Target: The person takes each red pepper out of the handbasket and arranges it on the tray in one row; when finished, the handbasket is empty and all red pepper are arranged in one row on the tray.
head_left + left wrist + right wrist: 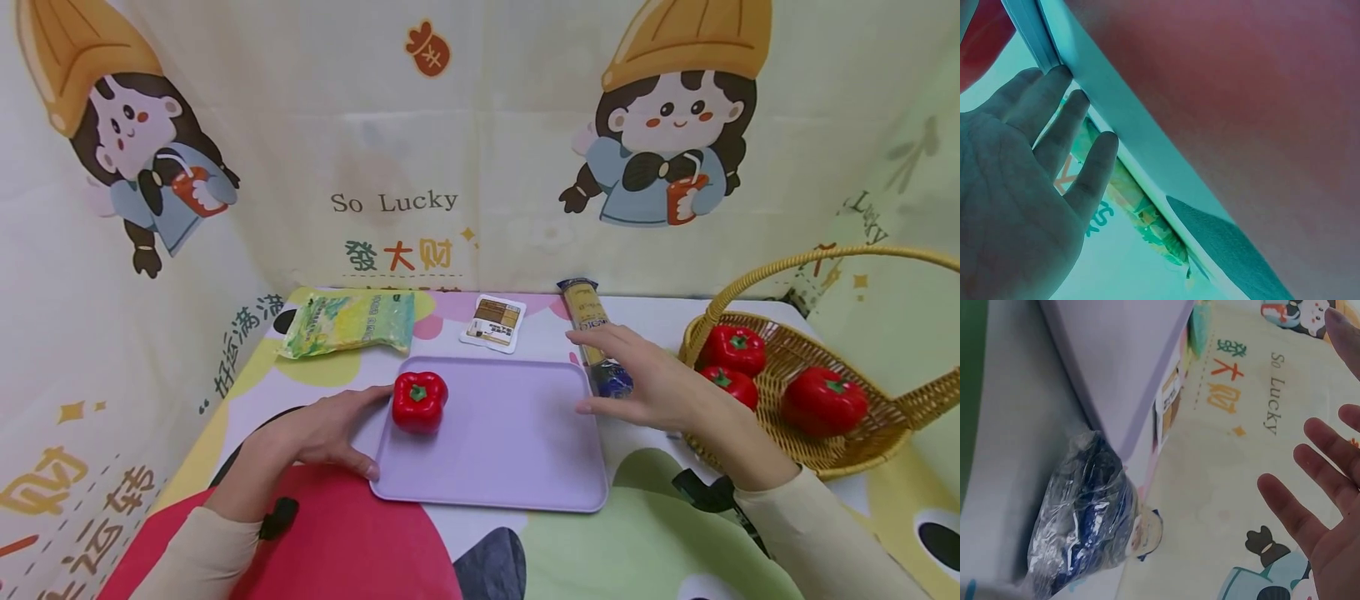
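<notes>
A lilac rectangular tray (510, 442) lies on the table with one red bell pepper (420, 404) near its left edge. My left hand (318, 429) is at the tray's left side, thumb by the near left corner and fingers reaching toward the pepper. In the left wrist view, its extended fingers (1100, 165) are close along the tray's rim. My right hand (652, 375) is held above the tray's right edge, thumb and fingers spread, with nothing in it. Under that hand lies a long clear-wrapped packet (585, 308) with a blue end (1091, 512).
At right stands a wicker basket (885, 454) with a tall handle, holding several red peppers (823, 402). Behind the tray lie a green-yellow packet (348, 323) and a small white-and-brown sachet (495, 322). A printed cloth (517, 167) hangs behind the table.
</notes>
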